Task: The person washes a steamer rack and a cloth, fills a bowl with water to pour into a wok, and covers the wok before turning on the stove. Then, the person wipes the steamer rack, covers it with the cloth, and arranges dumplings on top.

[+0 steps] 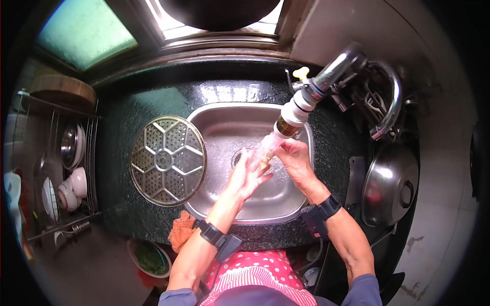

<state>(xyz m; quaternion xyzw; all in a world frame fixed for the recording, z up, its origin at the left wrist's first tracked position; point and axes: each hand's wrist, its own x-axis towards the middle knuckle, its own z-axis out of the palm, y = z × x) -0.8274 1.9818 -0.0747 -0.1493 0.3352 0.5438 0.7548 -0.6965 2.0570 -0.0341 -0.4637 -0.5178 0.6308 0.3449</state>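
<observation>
Under the outlet of the faucet's white filter [297,109], water runs over both my hands above the steel sink [219,120]. My left hand [246,176] is open, palm up, with its fingers stretched towards the outlet. My right hand [297,162] is closed just below the outlet, its fingertips bent in close to the left fingers. A small pale yellowish patch shows between the hands, but glare and water hide what it is. Bands with dark boxes are strapped to both wrists.
A round perforated steamer plate [164,160] overlaps the sink's left rim. An orange cloth [182,230] lies at the counter's front edge. On the right are a cleaver [355,178] and a domed metal lid [390,186]. A dish rack [94,158] stands left; below it, a bowl of greens [150,257].
</observation>
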